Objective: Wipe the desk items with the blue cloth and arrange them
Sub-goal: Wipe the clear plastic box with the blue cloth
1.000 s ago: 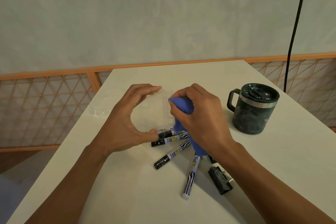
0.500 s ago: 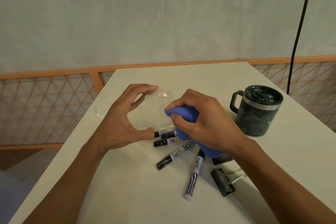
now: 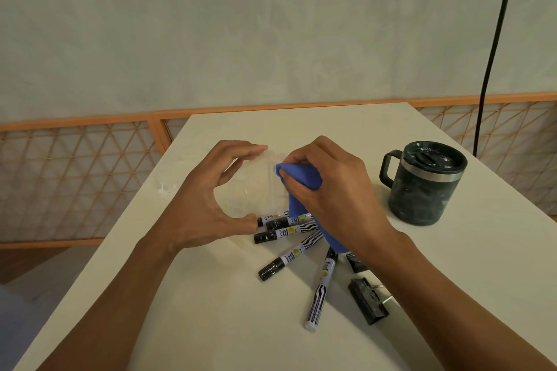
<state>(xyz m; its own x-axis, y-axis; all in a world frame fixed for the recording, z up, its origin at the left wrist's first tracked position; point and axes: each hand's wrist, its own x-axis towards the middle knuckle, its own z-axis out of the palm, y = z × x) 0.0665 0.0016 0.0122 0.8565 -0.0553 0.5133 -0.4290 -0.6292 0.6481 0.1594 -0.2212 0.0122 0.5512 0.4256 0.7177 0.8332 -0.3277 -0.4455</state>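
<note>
Blue cloth [image 3: 303, 179]: bunched in the right hand [image 3: 340, 190], above the middle of the worktop [image 3: 211, 325]. Its front fold is pressed to the right side of the clear plastic case [image 3: 256, 187], and its tail hangs down under the wrist, over the pens.
Right grip: narrow, with fingers and thumb curled tight round the cloth.
Clear plastic case: see-through and hard to outline. It sits between the two hands, just behind the markers; I cannot tell whether it rests on the worktop or is lifted off it.
Left hand [image 3: 199, 205]: arched in a C around the case, with the fingertips on its far edge and the thumb at its near edge.
Left grip: wide, holding the case.
Markers [image 3: 286, 233]: black-and-white pens fanned out flat on the worktop just below the hands, with their upper ends hidden under the cloth.
Binder clip [image 3: 366, 301]: black, lying right of the longest marker. A second black piece [image 3: 355, 262] shows partly beside the right forearm.
Mug [image 3: 422, 184]: dark green, lidded and upright, with its handle turned left, well apart from the pens on the right.
Surroundings: an orange lattice fence [image 3: 75, 184] runs behind the worktop, a pale wall [image 3: 241, 24] rises above it, and a black cable [image 3: 494, 54] hangs at the right.
</note>
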